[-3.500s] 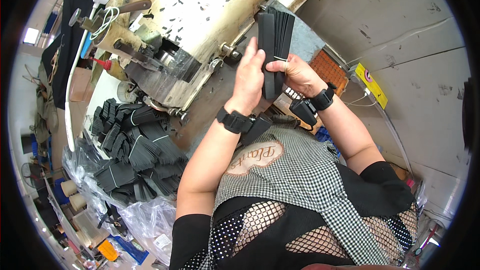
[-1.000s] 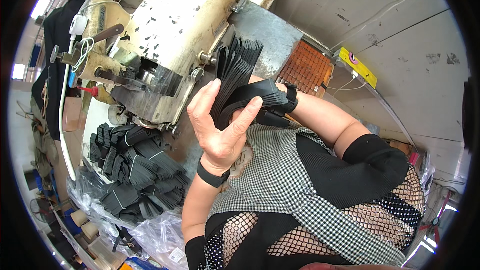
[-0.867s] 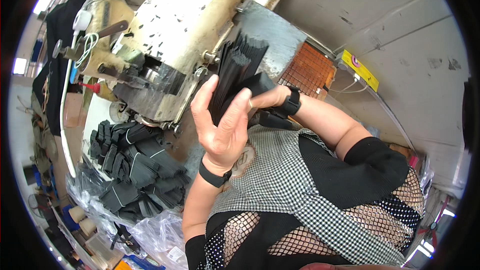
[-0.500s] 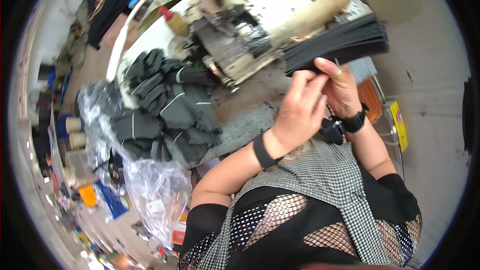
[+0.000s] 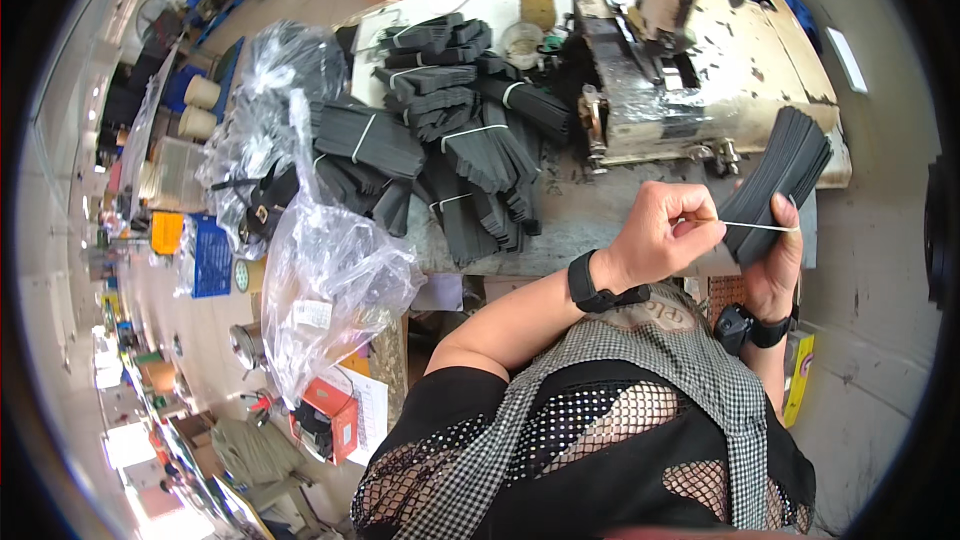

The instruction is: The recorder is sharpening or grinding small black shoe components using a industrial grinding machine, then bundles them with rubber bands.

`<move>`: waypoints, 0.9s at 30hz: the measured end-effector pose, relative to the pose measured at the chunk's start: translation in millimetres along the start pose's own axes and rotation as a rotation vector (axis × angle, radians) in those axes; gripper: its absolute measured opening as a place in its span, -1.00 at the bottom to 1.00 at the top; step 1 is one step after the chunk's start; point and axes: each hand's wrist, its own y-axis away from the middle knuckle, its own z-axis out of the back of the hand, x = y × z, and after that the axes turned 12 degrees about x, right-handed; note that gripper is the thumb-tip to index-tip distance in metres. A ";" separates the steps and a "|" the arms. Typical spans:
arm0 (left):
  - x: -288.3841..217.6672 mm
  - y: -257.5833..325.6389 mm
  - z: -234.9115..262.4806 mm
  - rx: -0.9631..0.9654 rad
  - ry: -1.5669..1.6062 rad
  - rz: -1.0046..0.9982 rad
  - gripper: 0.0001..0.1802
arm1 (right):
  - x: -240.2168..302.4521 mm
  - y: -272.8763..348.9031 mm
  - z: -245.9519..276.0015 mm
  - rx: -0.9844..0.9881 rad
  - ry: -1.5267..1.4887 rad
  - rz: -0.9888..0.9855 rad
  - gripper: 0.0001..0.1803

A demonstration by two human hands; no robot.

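My right hand grips the lower end of a stack of dark grey strips, fanned out at its upper end. A thin white band runs taut across the stack's lower part, under or beside my right thumb. The band's other end is pinched in the closed fingers of my left hand; whether it loops behind the stack is hidden. To the left, several bundles of similar strips lie heaped on the worktable, many with a white band around them.
A sewing machine sits behind my hands. A yellow bottle with a red tip stands at the back. Clear plastic bags hang by the table's left side. Below are a red box and a blue crate.
The view has swung, so the table and heap appear shifted right. The stack has tilted from nearly level to steep, and my left hand has drawn the white band out across it.
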 end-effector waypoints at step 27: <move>-103.1 372.1 114.1 -1.598 -0.573 0.471 -0.60 | -27.4 -38.7 -131.9 0.791 0.846 -0.557 -0.43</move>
